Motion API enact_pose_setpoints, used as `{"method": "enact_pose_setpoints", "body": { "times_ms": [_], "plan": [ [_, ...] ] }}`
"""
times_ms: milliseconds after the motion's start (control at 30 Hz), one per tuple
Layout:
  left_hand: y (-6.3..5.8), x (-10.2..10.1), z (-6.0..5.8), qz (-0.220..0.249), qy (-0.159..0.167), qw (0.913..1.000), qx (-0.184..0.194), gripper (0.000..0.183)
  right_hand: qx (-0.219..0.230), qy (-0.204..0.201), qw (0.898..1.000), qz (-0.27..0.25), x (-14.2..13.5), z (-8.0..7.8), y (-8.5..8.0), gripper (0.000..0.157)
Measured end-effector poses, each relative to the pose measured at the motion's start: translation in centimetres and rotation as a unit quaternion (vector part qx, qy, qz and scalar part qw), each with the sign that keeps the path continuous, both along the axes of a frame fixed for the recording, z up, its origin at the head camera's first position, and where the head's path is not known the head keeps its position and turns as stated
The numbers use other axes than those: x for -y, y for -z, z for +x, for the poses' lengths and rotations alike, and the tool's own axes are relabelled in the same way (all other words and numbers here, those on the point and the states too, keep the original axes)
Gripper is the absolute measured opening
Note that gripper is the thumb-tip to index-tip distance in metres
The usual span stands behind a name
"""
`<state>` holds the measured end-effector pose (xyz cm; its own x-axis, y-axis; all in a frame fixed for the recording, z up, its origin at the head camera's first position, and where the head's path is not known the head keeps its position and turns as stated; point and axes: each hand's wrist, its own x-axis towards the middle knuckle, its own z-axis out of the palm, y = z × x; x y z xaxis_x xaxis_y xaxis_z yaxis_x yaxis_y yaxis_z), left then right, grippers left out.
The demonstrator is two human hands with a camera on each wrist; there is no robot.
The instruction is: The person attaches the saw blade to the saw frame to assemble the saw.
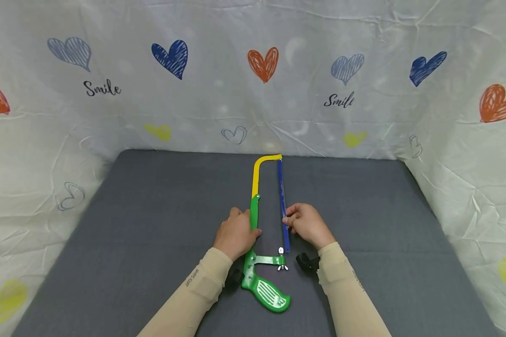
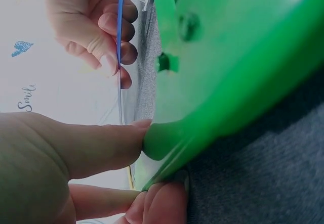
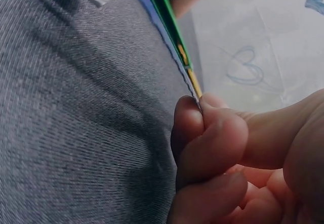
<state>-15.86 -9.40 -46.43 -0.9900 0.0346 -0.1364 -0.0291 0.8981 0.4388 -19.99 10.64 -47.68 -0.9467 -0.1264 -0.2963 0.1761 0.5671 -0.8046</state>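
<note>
A hacksaw frame with a green body [image 1: 255, 215] and a yellow front bow [image 1: 256, 175] lies on the grey table, its green handle [image 1: 271, 294] toward me. My left hand [image 1: 236, 233] grips the green bar, thumb on one side and fingers on the other. Between the thumb and fingers of my right hand [image 1: 308, 223] is the blue saw blade [image 1: 281, 187], pinched below its middle. The blade's far end meets the tip of the yellow bow. Its near end sits beside the silver pin with a wing nut [image 1: 282, 267] on the green cross arm [image 1: 267, 260], slightly to the right.
A dark grey cloth covers the table [image 1: 173, 196]. White fabric [image 1: 219, 98] printed with hearts and the word Smile hangs behind it and along both sides. Black straps [image 1: 307, 263] show at the wrists.
</note>
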Motion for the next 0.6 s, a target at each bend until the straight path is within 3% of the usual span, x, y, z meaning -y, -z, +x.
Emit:
{"method": "enact_pose_setpoints", "body": {
  "times_ms": [600],
  "plan": [
    [0.01,-0.03,0.08,0.004,-0.002,1.0000,0.001,0.065,-0.015,0.009,1.000,0.004,-0.01,-0.19,0.07,0.013]
  ]
}}
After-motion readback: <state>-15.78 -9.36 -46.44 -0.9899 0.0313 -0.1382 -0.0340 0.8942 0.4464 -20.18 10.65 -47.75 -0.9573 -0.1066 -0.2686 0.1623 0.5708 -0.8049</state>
